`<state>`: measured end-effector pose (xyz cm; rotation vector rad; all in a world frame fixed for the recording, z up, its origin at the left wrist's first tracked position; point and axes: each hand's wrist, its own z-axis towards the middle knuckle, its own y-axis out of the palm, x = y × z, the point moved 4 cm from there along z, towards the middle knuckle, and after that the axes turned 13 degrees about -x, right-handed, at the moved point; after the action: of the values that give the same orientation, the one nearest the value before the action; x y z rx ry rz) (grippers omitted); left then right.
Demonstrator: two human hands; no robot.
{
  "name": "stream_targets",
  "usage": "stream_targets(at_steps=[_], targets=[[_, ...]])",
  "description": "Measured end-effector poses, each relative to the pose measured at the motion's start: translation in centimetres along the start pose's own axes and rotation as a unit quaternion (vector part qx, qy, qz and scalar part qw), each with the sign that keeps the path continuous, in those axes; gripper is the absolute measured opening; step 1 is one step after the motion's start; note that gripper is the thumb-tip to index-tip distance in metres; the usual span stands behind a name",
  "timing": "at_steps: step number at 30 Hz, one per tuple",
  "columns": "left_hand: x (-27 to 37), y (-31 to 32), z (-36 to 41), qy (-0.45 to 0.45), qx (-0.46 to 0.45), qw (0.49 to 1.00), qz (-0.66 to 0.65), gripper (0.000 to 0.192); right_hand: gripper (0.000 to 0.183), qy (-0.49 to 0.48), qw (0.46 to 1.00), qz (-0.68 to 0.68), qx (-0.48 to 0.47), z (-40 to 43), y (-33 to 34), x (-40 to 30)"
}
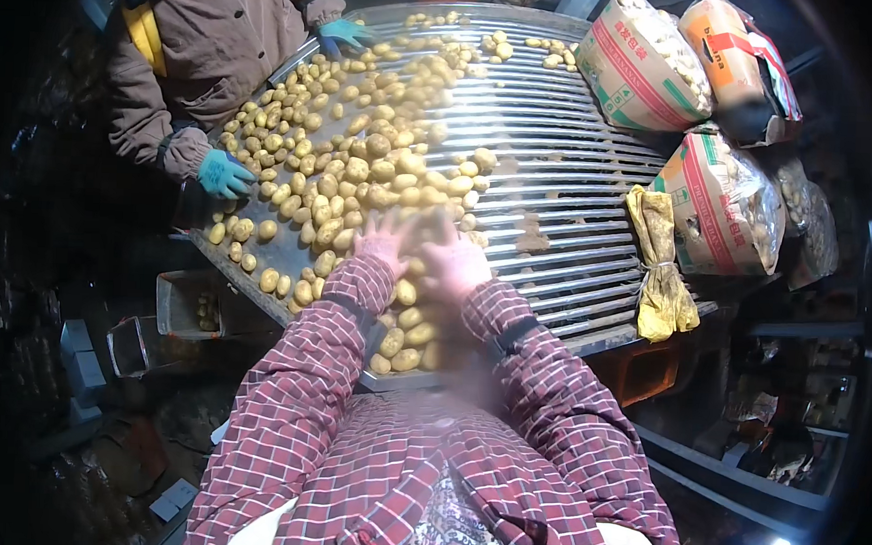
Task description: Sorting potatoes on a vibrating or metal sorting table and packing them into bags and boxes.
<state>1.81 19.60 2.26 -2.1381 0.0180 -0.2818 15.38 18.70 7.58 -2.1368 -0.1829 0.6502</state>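
Observation:
Many potatoes point(357, 170) lie heaped on the left and middle of a sorting table with a metal-bar grate point(574, 230). My left hand point(384, 240) rests against the near side of the heap, its fingers spread over potatoes. Just to its right, my right hand point(452, 262) also lies on potatoes with fingers apart; a haze blurs it. Neither hand shows a potato gripped, though the undersides are hidden. Between my forearms, more potatoes point(407, 336) fill a narrow chute-like end of the table.
Across the left edge, a person point(220, 49) in teal gloves point(225, 174) reaches among potatoes. Printed cartons point(719, 210) holding bagged potatoes stand at the right. A tied yellow cloth or plastic bundle point(659, 266) lies at the grate's right edge. Below left is a crate point(188, 303).

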Motion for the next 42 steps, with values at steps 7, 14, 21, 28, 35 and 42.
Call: stream_targets(at_steps=[7,14,21,28,35,42], targets=[[5.0,5.0,-6.0,0.076,-0.094,0.992,0.023,0.067,0.057,-0.106,0.986,-0.114,0.053,-6.8,2.6,3.3],[6.3,5.9,-6.5,0.255,-0.041,0.965,-0.037,0.055,0.043,-0.031,0.999,0.016,-0.032,-9.5,3.4,8.5],[0.9,-1.1,0.4,0.144,0.147,0.966,-0.154,0.039,0.035,-0.065,0.987,0.012,0.147,0.3,-3.8,6.0],[-1.6,-6.8,8.7,0.091,0.202,0.968,-0.114,0.048,0.049,-0.018,0.996,-0.085,0.026,3.9,1.6,5.4],[2.6,-5.1,10.2,0.063,0.175,0.982,0.024,0.045,0.028,0.044,0.925,0.361,0.108,1.4,-5.3,14.1],[3.5,0.2,5.4,-0.011,0.116,0.969,-0.217,0.049,0.047,0.006,1.000,-0.002,0.030,9.8,-11.2,16.0]])
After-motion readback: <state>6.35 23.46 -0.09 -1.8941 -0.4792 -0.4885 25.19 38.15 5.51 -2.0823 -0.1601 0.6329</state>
